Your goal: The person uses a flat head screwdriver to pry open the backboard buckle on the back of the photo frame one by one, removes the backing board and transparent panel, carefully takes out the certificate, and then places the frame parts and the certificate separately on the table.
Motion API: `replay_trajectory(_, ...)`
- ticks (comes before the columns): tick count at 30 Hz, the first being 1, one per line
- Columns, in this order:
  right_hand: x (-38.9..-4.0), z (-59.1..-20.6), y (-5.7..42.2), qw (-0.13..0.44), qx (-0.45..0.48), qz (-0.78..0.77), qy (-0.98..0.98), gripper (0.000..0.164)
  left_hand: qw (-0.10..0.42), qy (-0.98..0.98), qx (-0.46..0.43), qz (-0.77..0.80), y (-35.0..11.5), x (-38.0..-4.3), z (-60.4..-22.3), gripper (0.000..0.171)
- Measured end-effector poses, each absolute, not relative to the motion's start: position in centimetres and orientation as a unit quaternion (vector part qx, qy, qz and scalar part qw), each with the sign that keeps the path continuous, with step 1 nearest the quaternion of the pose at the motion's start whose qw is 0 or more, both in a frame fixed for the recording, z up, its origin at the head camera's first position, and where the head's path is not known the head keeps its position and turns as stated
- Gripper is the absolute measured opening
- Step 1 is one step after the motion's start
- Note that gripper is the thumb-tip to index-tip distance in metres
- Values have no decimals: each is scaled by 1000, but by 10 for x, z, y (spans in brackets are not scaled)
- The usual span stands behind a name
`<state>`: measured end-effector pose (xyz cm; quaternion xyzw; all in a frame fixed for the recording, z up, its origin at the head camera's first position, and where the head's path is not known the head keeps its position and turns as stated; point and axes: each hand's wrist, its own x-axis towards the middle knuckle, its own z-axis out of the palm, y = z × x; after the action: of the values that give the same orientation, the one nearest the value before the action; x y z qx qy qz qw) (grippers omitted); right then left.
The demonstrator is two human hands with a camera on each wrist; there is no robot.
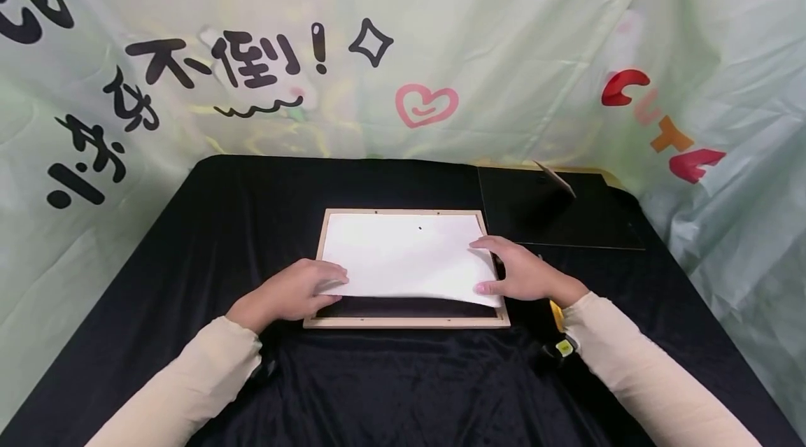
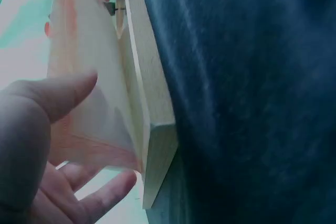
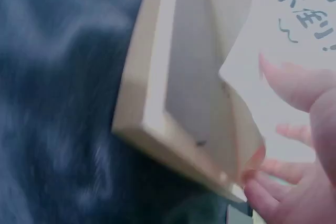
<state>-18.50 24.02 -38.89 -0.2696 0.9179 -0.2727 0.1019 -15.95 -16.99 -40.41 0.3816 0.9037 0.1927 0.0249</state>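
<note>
A white sheet (image 1: pixel 403 258) with a small dark spot near its far edge lies over a shallow light-wood frame (image 1: pixel 406 323). Its near edge is raised and bowed, leaving a dark strip of the frame's inside visible. My left hand (image 1: pixel 305 289) holds the sheet at its near left corner; the left wrist view shows the thumb over one face and fingers at the edge. On the right side, my right hand (image 1: pixel 522 272) grips the sheet's edge between thumb and fingers. Close to that hand, the right wrist view shows the frame's corner (image 3: pixel 139 119).
Black cloth (image 1: pixel 252 223) covers the table. At the back right lies a flat black panel (image 1: pixel 516 216), with a thin plate (image 1: pixel 557 179) tilted up over it. A yellow object (image 1: pixel 557 315) is partly hidden by my right wrist. A printed curtain (image 1: pixel 504 48) hangs behind.
</note>
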Motion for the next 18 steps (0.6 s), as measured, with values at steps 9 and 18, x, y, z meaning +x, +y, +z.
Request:
replay_trajectory(9,-186,-376,236,219,-30,-547,807,67,-116,894,389,190,-165,-153,-402,8)
replay_trajectory(18,-188,-353,236,184,-108,-786,580,30,-233,879,328,254,-157,-148,-388,6)
